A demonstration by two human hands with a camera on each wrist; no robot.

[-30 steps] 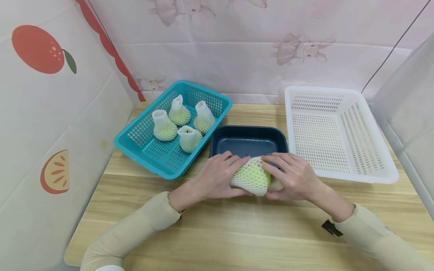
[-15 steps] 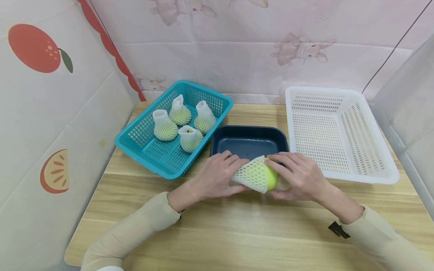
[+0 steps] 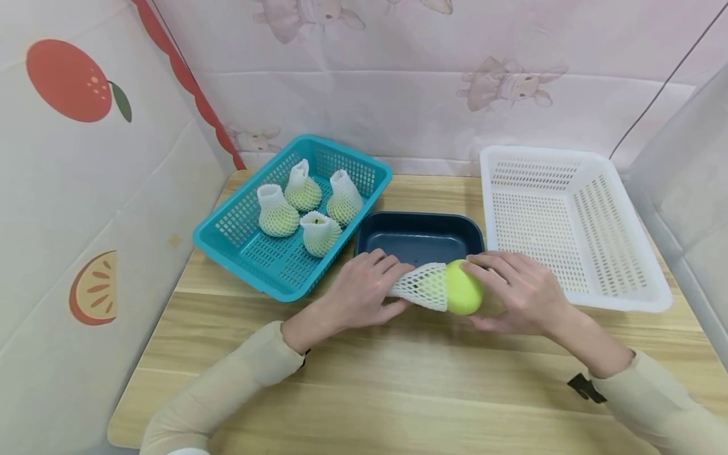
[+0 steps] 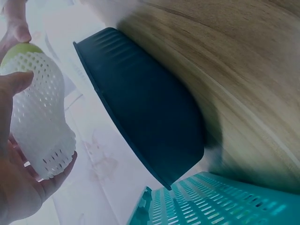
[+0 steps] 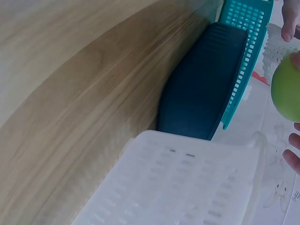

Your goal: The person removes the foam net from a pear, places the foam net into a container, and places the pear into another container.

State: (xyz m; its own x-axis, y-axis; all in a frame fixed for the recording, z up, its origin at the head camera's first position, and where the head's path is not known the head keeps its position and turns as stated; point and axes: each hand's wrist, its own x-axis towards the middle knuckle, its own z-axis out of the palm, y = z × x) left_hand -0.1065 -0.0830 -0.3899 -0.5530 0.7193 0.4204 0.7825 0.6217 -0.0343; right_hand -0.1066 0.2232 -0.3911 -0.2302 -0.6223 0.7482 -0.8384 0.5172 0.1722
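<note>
A smooth green apple shows bare at its right end, the rest still inside a white foam net. My left hand grips the net's narrow end; in the left wrist view its thumb lies over the mesh and fingers go beneath. My right hand holds the bare end, index fingertip on top and thumb low. Seen from the right wrist, the apple is round and uncovered on the near side. Both hands are over the front edge of a dark blue basin.
At the left, a teal basket holds several fruits in foam nets, such as a netted fruit. A white basket stands at the right on the wooden table. Fabric-covered walls close in the back and sides.
The right hand has moved to the right and more of the green apple has come out of the net, which has grown longer and narrower. The left hand has stayed nearly in place.
</note>
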